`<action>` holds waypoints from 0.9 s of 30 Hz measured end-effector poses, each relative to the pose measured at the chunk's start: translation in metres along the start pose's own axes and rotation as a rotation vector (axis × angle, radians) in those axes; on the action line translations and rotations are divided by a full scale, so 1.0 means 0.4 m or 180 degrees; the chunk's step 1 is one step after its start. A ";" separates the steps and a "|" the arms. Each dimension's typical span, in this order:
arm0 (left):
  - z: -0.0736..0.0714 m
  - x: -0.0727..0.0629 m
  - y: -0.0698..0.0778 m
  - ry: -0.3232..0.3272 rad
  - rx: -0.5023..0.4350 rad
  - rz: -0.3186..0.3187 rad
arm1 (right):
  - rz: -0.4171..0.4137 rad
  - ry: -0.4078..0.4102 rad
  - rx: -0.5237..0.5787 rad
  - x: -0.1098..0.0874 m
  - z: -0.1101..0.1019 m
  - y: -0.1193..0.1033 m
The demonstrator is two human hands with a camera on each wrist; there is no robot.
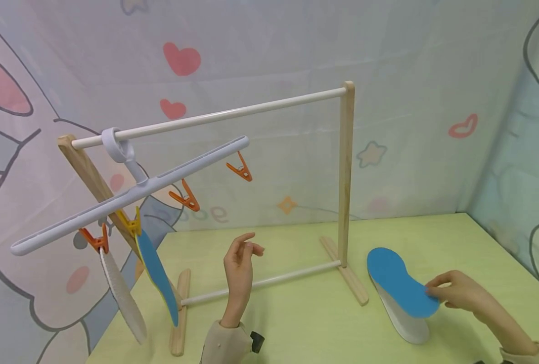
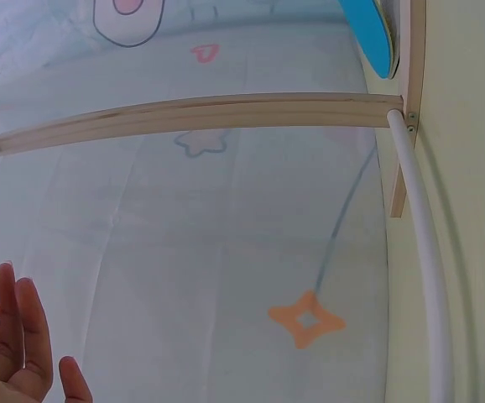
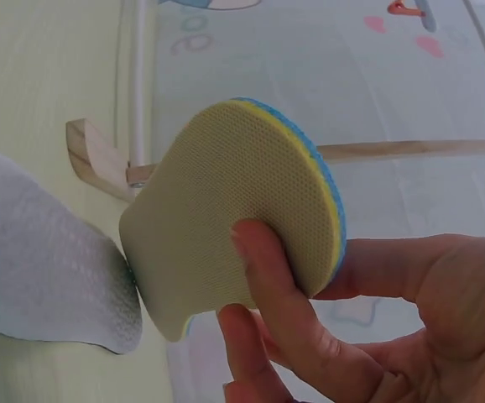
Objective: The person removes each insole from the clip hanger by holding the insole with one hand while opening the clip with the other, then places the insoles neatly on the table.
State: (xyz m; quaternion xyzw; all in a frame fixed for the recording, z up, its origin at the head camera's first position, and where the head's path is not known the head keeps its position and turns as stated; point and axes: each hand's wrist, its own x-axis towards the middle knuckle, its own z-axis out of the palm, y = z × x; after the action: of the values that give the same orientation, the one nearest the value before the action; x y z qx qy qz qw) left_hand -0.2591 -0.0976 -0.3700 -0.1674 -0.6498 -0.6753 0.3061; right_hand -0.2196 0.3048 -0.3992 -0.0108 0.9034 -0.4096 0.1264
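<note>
My right hand (image 1: 462, 293) pinches one end of a blue insole (image 1: 399, 283); its beige underside and thin yellow layer show in the right wrist view. The insole slants over a white insole (image 1: 408, 323) on the table. My left hand (image 1: 239, 268) is raised in front of the wooden rack, fingers loosely bent and holding nothing. At left, a grey hanger (image 1: 192, 164) hooks over the rack's top bar. From its yellow clip (image 1: 133, 222) hangs another blue insole (image 1: 158, 278), and from an orange clip (image 1: 97, 240) another white insole (image 1: 121, 298).
Two more orange clips (image 1: 187, 197) on the hanger's right half hold nothing. The rack has a wooden post (image 1: 347, 177) on each side, a white top bar (image 1: 233, 114), a lower bar (image 1: 287, 275) and wooden feet (image 1: 347, 275). A patterned curtain (image 1: 269, 167) stands behind the green table (image 1: 306, 328).
</note>
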 end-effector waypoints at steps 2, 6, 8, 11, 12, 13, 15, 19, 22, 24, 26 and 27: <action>-0.001 0.000 0.000 -0.0001 0.0007 -0.0034 | 0.0007 0.0004 -0.0057 0.001 0.006 -0.002; -0.002 -0.001 0.001 -0.0003 0.0012 -0.0074 | 0.0004 0.0044 -0.0181 0.001 0.016 -0.002; -0.002 0.000 0.002 -0.0004 0.0004 -0.0074 | -0.0002 0.0040 -0.0245 0.001 0.019 -0.002; -0.002 0.002 0.002 -0.0002 0.0000 -0.0074 | -0.0014 0.0038 -0.0322 0.002 0.023 -0.002; -0.002 0.002 0.002 0.0002 0.0001 -0.0079 | -0.0012 0.0037 -0.0345 0.002 0.025 -0.002; -0.002 0.003 0.002 0.0006 0.0002 -0.0084 | -0.0010 0.0038 -0.0367 0.002 0.026 -0.003; -0.002 0.003 0.002 0.0013 0.0008 -0.0089 | 0.0006 0.0038 -0.0395 0.002 0.030 -0.002; -0.002 0.003 0.002 0.0027 0.0029 -0.0087 | 0.0025 0.0050 -0.0419 0.001 0.038 -0.003; -0.003 0.003 0.002 0.0037 0.0040 -0.0090 | 0.0062 0.0052 -0.0438 -0.001 0.044 -0.004; -0.003 0.003 0.002 0.0043 0.0046 -0.0096 | 0.0104 0.0050 -0.0463 -0.003 0.048 -0.005; -0.003 0.002 0.002 0.0045 0.0050 -0.0103 | 0.0120 0.0035 -0.0505 -0.003 0.051 -0.005; -0.003 0.002 0.002 0.0045 0.0057 -0.0103 | 0.0114 0.0025 -0.0533 -0.002 0.053 -0.005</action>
State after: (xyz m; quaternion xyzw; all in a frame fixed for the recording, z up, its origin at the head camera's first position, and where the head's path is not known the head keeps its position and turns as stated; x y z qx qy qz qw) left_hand -0.2591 -0.0991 -0.3691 -0.1493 -0.6563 -0.6755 0.3012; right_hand -0.2139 0.2880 -0.4109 -0.0036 0.9350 -0.3303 0.1288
